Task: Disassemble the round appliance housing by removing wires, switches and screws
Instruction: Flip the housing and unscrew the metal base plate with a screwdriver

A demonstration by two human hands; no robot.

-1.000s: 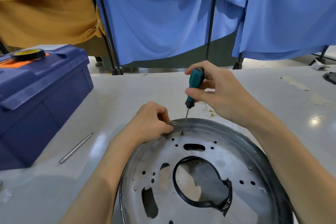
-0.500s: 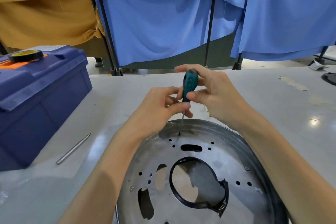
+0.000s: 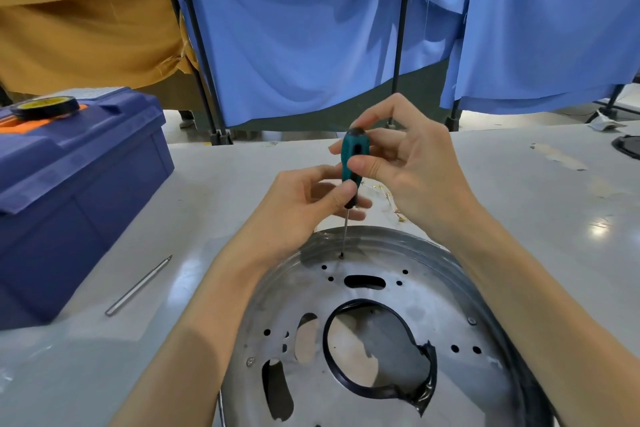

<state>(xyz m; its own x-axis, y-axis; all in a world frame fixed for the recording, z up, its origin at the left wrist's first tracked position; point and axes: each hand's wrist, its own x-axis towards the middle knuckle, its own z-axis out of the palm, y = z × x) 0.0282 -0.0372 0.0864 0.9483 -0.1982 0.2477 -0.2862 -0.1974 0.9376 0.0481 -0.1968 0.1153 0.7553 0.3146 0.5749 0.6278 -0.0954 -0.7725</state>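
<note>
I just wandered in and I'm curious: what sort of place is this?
Probably a workshop or repair bench: a blue toolbox sits on the grey table, a screwdriver stands tip-down on a round metal housing, and blue cloth screens hang behind.

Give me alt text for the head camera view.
Right hand and left hand hold a teal-handled screwdriver upright, tip at a screw near the far rim of a round metal housing. A blue toolbox and a metal rod lie left on the table.
</note>
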